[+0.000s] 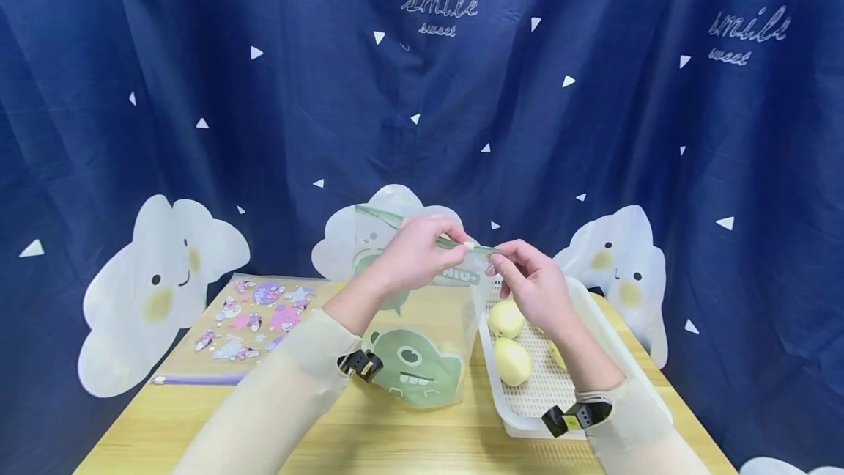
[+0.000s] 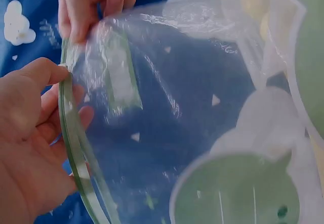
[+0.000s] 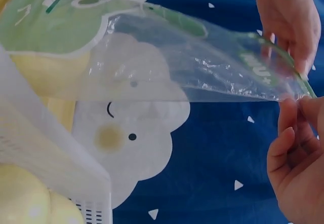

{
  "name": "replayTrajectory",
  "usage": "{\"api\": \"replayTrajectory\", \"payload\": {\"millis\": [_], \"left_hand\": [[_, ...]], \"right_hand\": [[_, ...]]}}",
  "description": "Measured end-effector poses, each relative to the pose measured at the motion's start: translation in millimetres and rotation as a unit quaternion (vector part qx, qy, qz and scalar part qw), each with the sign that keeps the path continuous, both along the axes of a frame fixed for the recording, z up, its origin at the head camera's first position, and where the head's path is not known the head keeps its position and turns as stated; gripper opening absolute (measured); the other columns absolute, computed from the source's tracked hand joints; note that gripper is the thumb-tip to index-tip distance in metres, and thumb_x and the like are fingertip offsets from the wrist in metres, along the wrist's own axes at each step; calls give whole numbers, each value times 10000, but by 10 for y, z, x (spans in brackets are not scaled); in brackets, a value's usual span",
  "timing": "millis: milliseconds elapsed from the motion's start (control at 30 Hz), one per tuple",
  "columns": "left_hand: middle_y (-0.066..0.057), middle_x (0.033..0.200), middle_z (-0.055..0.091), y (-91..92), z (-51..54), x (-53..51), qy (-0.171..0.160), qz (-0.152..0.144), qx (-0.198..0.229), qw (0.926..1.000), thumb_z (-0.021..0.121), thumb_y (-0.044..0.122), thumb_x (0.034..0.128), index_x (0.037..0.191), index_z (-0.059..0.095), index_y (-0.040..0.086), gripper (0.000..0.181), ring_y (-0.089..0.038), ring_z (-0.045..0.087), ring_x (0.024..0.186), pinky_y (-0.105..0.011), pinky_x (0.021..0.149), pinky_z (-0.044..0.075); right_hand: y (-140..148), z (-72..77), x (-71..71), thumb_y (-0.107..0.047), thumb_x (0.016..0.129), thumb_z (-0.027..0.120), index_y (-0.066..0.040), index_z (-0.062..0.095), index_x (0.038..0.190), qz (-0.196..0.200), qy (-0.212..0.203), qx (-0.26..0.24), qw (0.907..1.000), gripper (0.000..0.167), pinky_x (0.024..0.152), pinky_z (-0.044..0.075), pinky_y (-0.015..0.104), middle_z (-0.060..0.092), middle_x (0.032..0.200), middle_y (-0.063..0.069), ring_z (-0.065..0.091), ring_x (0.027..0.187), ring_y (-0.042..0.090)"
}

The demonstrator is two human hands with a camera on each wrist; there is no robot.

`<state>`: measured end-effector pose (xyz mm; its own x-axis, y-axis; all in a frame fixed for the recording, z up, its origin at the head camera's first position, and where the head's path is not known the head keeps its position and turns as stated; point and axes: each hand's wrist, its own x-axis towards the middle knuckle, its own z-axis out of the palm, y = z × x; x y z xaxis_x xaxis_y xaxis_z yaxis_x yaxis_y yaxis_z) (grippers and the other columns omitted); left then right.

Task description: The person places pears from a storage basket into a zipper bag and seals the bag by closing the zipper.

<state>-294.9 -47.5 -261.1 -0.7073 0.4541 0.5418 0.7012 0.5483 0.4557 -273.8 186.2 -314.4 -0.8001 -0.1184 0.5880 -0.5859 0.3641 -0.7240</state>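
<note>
A clear zip bag (image 1: 422, 314) printed with a green dinosaur hangs upright over the table between both hands. My left hand (image 1: 425, 248) pinches its green zip strip (image 2: 68, 127) near the white slider (image 1: 469, 245), toward the right end. The right hand (image 1: 532, 281) pinches the bag's top right corner with thumb and fingertips. Left of the pinch, the two edges of the bag's mouth stand apart in the left wrist view. Something yellowish shows behind or inside the bag's lower part in the right wrist view; I cannot tell which.
At the right stands a white plastic basket (image 1: 501, 405) with several pale yellow fruits (image 1: 513, 362), partly under my right forearm. A flat clear bag (image 1: 253, 314) with pink and purple prints and a purple zip lies at the left of the wooden table (image 1: 389, 446). A blue curtain (image 1: 330, 94) hangs behind.
</note>
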Motion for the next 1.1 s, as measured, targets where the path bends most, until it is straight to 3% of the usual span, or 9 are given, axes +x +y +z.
{"api": "replayTrajectory", "payload": {"millis": [100, 267, 533, 833, 1033, 1100], "left_hand": [[2, 1087, 805, -146, 7, -39, -2, 140, -46, 9999, 751, 207, 980, 1030, 816, 144, 104, -211, 732, 1108, -506, 1154, 474], [-2, 1042, 811, -446, 15, -91, 74, 195, -69, 9998, 767, 192, 958, 989, 820, 145, 77, -224, 728, 1093, -530, 1139, 453], [-41, 1022, 812, -887, 15, -105, 36, 420, 79, 9991, 788, 155, 941, 981, 822, 117, 65, -275, 709, 1036, -454, 1000, 548], [-66, 1122, 754, -1278, 32, -22, -649, 814, 258, 9942, 775, 161, 981, 1053, 784, 119, 84, -314, 647, 1177, -501, 1090, 516], [-88, 1150, 763, -1501, 12, 44, -691, 984, 284, 9923, 753, 159, 993, 1077, 780, 106, 103, -299, 645, 1147, -506, 1063, 505], [-99, 1160, 765, -1558, 1, 58, -733, 998, 327, 9918, 749, 162, 998, 1087, 780, 101, 112, -297, 651, 1158, -541, 1107, 506]], "right_hand": [[46, -19, -1, -116, 1084, 696, -22, 743, 1074, -48, 0, 15, 10000, 106, 536, 524, 266, 741, 847, 43, 607, 566, 150], [96, -46, -28, -117, 1089, 689, -17, 732, 1078, -71, -59, 52, 9999, 109, 541, 519, 252, 737, 877, 140, 609, 575, 141], [116, -63, -52, -112, 1090, 687, 12, 722, 1079, -108, -49, -6, 9999, 130, 543, 532, 257, 729, 864, 129, 609, 567, 139], [143, -71, -66, -121, 1099, 674, -15, 718, 1074, -209, -143, -77, 9996, 118, 547, 547, 255, 736, 894, 152, 614, 566, 140], [171, -97, -87, -122, 1101, 669, 6, 714, 1092, -250, -240, -137, 9993, 136, 537, 542, 268, 738, 878, 96, 617, 561, 139], [171, -98, -96, -122, 1102, 668, -1, 715, 1090, -223, -211, -142, 9994, 130, 533, 543, 273, 736, 875, 90, 616, 558, 142]]}}
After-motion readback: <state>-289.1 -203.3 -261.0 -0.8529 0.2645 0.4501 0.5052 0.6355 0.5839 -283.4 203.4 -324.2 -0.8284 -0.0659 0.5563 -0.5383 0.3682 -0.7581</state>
